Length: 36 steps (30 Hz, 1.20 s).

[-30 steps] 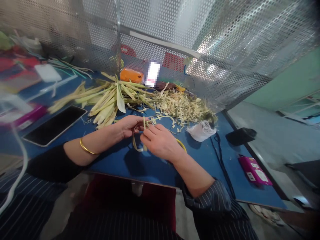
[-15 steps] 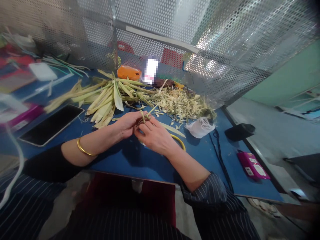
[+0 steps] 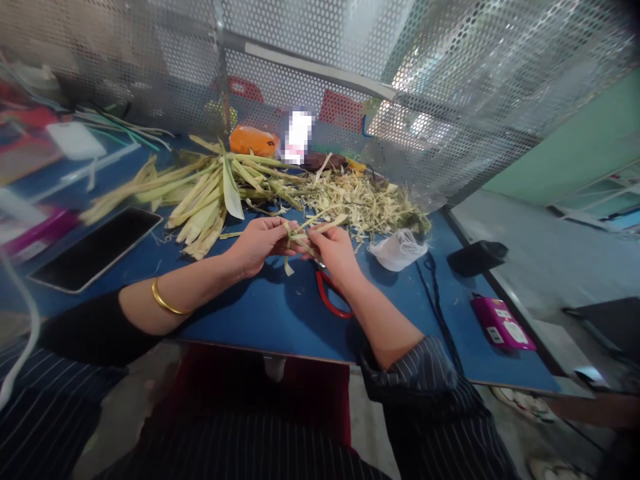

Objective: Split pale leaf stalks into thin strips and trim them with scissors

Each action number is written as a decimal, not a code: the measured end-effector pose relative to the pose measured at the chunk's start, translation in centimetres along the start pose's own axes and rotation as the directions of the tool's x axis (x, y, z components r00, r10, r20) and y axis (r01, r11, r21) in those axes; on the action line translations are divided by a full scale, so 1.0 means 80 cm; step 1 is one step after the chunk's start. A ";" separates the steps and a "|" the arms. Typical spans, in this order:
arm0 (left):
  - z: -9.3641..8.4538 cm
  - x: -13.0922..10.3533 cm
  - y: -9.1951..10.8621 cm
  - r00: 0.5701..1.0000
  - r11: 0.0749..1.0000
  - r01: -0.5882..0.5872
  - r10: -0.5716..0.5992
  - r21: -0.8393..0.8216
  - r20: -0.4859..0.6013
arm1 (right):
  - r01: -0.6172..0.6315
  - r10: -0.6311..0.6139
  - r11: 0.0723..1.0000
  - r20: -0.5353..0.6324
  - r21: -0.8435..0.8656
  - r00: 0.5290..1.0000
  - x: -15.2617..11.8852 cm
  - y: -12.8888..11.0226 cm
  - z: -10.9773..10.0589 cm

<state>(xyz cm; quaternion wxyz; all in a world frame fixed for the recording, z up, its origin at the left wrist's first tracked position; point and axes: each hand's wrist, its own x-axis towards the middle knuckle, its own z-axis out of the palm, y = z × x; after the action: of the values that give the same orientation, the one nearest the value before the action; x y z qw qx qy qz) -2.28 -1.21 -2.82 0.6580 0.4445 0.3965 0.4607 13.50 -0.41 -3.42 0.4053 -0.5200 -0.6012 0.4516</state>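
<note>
My left hand [image 3: 257, 243] and my right hand [image 3: 334, 250] meet over the blue table [image 3: 280, 320], both pinching a pale green leaf strip [image 3: 300, 235] folded between the fingers. One end of the strip hangs down below my left thumb. Red-handled scissors [image 3: 329, 298] lie on the table just under my right wrist. Behind the hands lies a bundle of long green-yellow leaves [image 3: 200, 193] and a heap of cut leaf scraps [image 3: 365, 203].
A dark tablet [image 3: 95, 247] lies at the left. A white crumpled mask [image 3: 397, 250], a black cord [image 3: 440, 300], a black pouch [image 3: 475, 257] and a pink box [image 3: 503, 323] sit at the right. An orange packet [image 3: 253, 141] stands before the perforated metal screen [image 3: 350, 80].
My hands have moved farther from me, toward the scrap heap, with the strip folded tighter. The right hand shifted off the scissors, so the red handles now show.
</note>
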 end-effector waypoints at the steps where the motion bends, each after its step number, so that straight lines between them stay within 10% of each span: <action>1: 0.000 0.000 -0.001 1.000 1.000 -0.014 0.014 0.010 0.000 | -0.076 0.074 0.993 0.019 0.095 0.997 0.002 0.000 0.001; 13: -0.008 0.001 0.012 0.979 1.000 0.028 -0.025 -0.011 0.203 | -0.133 0.140 0.937 0.002 0.324 0.990 0.000 -0.006 0.002; 22: -0.009 0.004 0.004 0.973 0.953 -0.175 0.205 0.246 -0.103 | -0.179 0.165 0.967 0.092 0.179 0.982 -0.005 -0.002 0.006; 26: -0.015 0.008 0.010 0.943 0.933 -0.177 0.252 0.315 -0.218 | 0.155 -0.140 0.964 0.084 -0.214 0.987 -0.018 -0.006 0.006; 29: -0.014 0.007 0.012 0.941 0.943 -0.154 0.231 0.296 -0.248 | 0.459 -0.390 0.757 0.243 -0.465 0.888 -0.026 -0.013 0.002; 36: -0.009 0.004 0.012 0.943 0.944 -0.117 0.203 0.309 -0.264 | 0.689 -0.458 0.512 0.515 -0.514 0.725 -0.019 -0.020 -0.013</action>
<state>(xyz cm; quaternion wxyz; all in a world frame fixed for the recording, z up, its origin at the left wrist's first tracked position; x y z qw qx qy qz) -3.08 -0.55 -2.19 0.4801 0.4937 0.5144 0.5110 14.29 -1.88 -1.62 0.2135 -0.3182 -0.9165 0.1145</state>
